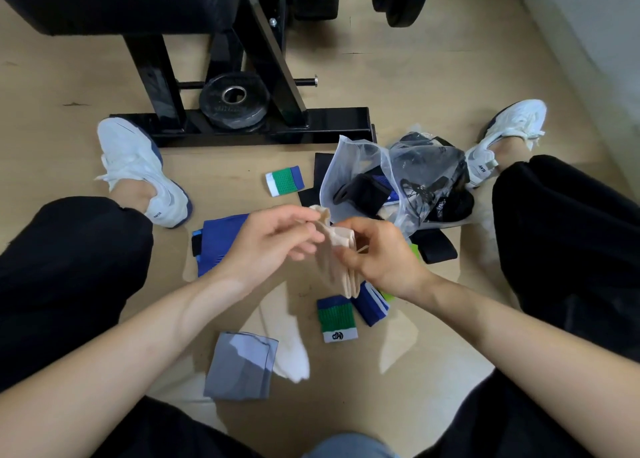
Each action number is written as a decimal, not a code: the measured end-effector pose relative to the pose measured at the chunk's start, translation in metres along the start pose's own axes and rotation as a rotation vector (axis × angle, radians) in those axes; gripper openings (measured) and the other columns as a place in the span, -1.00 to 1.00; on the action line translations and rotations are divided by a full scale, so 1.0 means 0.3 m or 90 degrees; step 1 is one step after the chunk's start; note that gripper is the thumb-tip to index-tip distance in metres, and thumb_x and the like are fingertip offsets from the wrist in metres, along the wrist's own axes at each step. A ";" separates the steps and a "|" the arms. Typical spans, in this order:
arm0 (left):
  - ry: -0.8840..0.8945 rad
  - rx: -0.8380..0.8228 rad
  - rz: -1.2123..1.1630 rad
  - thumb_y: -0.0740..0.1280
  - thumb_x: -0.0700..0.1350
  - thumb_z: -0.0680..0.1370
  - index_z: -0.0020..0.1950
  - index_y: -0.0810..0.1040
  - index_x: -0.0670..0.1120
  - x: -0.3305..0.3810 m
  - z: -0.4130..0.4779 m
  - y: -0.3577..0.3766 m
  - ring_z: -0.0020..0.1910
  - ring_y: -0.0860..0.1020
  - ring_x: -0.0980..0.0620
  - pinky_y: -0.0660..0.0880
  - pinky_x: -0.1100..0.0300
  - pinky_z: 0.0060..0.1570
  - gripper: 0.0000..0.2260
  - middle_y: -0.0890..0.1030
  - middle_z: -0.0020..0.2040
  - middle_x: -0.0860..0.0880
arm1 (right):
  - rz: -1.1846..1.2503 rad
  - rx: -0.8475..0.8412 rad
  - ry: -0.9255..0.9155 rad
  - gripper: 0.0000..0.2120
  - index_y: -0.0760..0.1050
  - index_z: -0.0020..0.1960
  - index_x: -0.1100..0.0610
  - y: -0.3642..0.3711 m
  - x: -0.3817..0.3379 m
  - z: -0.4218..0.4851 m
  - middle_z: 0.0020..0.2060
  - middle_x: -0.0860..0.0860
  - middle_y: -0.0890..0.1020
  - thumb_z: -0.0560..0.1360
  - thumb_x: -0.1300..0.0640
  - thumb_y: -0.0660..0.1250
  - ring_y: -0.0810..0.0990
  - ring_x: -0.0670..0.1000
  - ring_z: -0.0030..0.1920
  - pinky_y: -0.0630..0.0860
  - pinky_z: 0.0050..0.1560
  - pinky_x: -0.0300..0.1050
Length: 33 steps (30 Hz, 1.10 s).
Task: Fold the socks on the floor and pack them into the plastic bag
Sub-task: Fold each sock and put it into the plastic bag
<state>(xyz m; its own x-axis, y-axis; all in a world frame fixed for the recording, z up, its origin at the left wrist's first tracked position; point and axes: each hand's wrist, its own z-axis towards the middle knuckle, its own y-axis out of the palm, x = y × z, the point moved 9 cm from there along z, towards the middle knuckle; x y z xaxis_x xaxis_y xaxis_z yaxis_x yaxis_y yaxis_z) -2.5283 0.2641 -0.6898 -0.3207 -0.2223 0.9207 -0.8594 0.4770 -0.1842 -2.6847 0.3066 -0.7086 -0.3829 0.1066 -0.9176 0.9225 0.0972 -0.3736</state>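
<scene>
Two hands are seen close together above the floor, and both are closed on one beige sock: its cuff is pinched by the left hand and its middle is gripped by the curled fingers of the right hand, while the rest hangs down between the wrists. The plastic bag is found just beyond the right hand, with its mouth open and dark socks inside. Several risks can be judged from this. The fabric seems limp, so the fold may be lost if either pinch is relaxed before the layers are lined up; whether one sock or a pair is held cannot be told. The bag is soft and is held by nothing, so its mouth may collapse when a bundle is pushed in. The grey folded sock and the green, blue and white sock lie below the forearms and could be disturbed by a lowered arm. As for writing, "ANTA" can be read on the left sneaker and on the right sneaker; a small dark logo is printed on the white band of the green sock, but it cannot be read, and the pale print on a black item in the bag is too blurred.
</scene>
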 end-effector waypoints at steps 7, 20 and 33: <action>0.190 -0.142 0.418 0.53 0.20 0.37 0.39 0.51 0.14 0.043 0.026 -0.005 0.37 0.39 0.22 0.31 0.29 0.36 -0.39 0.51 0.34 0.21 | 0.080 -0.165 -0.006 -0.80 0.61 0.15 0.12 0.012 -0.029 0.007 -0.09 0.18 0.66 0.55 0.29 0.39 0.59 0.00 -0.12 0.56 -0.01 -0.01; 0.044 -0.028 0.131 0.52 -0.10 0.50 -0.12 0.63 -0.11 -0.028 0.068 -0.048 -0.25 0.51 0.13 0.40 0.18 -0.18 -0.88 0.66 -0.22 -0.07 | -0.085 -0.125 -0.152 -0.53 0.53 0.32 0.05 -0.015 -0.106 -0.006 0.11 -0.02 0.56 0.45 0.23 0.52 0.58 0.03 0.03 0.61 -0.06 -0.07; 0.055 0.057 0.049 0.55 -0.25 0.44 0.00 0.63 -0.12 -0.051 0.073 -0.081 -0.28 0.57 0.11 0.50 0.22 -0.20 -0.81 0.69 -0.18 -0.02 | 0.011 0.022 0.007 -0.61 0.58 0.23 0.06 -0.091 -0.009 0.025 0.04 -0.02 0.63 0.43 0.25 0.53 0.59 -0.14 -0.02 0.56 0.11 -0.11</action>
<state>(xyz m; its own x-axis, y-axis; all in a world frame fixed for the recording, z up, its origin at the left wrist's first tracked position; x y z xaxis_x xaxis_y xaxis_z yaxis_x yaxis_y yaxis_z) -2.5113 0.2374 -0.7070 -0.3549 -0.1113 0.9282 -0.8669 0.4110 -0.2822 -2.7086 0.2964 -0.6969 -0.3674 0.1183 -0.9225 0.9300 0.0614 -0.3625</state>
